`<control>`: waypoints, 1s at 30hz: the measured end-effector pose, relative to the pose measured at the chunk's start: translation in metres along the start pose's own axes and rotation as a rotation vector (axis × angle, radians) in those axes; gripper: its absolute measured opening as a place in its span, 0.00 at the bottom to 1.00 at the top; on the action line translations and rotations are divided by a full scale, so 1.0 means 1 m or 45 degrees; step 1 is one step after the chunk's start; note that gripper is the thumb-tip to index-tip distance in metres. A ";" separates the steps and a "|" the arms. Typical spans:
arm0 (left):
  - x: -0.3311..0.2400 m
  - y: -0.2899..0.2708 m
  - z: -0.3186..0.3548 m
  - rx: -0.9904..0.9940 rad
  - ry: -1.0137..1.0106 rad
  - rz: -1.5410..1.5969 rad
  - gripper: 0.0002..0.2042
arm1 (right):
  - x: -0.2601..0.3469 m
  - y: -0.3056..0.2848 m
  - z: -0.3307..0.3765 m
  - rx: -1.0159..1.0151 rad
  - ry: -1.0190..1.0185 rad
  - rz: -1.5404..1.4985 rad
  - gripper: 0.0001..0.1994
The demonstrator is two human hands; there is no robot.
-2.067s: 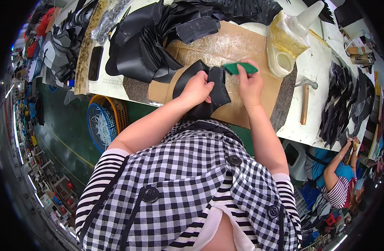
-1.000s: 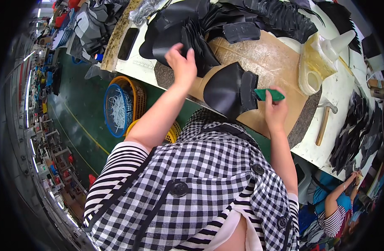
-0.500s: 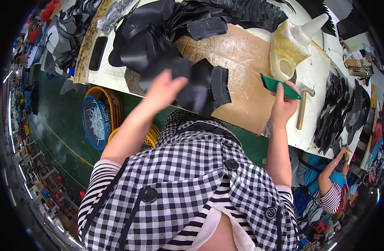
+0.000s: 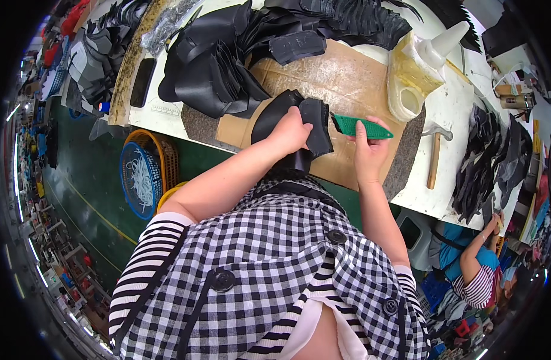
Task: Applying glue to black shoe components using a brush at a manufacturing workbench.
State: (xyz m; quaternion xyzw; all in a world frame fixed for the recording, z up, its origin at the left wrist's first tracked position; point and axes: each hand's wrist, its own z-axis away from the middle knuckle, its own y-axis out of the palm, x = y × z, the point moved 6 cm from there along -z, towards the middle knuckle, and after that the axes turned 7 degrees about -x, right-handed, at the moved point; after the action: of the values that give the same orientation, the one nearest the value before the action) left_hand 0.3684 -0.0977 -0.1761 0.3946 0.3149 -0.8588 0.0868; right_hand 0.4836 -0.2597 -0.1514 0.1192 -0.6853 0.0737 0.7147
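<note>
My left hand (image 4: pixel 290 132) is closed on a curved black leather piece (image 4: pixel 274 120) near the table's front edge. Beside its fingers lies a small black leather strip (image 4: pixel 316 127), stacked in a few layers. Just right of that strip, my right hand (image 4: pixel 371 150) grips a green plastic tool with a dark edge (image 4: pixel 362 128), its dark end toward the strip. Whether the tool touches the strip, I cannot tell. Under these pieces is a worn brown cardboard sheet (image 4: pixel 353 78).
A pile of black leather pieces (image 4: pixel 206 72) covers the back left. A yellowed glue bottle (image 4: pixel 414 72) and a hammer (image 4: pixel 434 156) are on the right, with more black strips (image 4: pixel 482 162) beyond. Plastic baskets (image 4: pixel 139 174) stand at lower left. Another person (image 4: pixel 476 270) works at lower right.
My left hand has moved right from the leather pile onto the piece by the strip. My right hand has brought the green tool left, close to the strip.
</note>
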 end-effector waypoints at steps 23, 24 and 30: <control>0.006 0.003 0.009 0.060 -0.024 0.211 0.17 | -0.026 0.009 0.022 0.290 0.145 0.185 0.10; 0.007 0.003 0.009 0.073 -0.042 0.198 0.18 | -0.002 0.016 0.027 0.317 -0.457 0.489 0.10; 0.004 0.001 0.006 0.119 -0.027 0.105 0.18 | -0.006 0.045 -0.016 0.179 -0.418 0.424 0.09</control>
State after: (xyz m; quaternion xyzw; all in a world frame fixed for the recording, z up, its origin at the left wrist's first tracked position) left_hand 0.3627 -0.1019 -0.1768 0.4018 0.2569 -0.8724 0.1066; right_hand 0.4872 -0.2121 -0.1544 0.0645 -0.7956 0.2178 0.5616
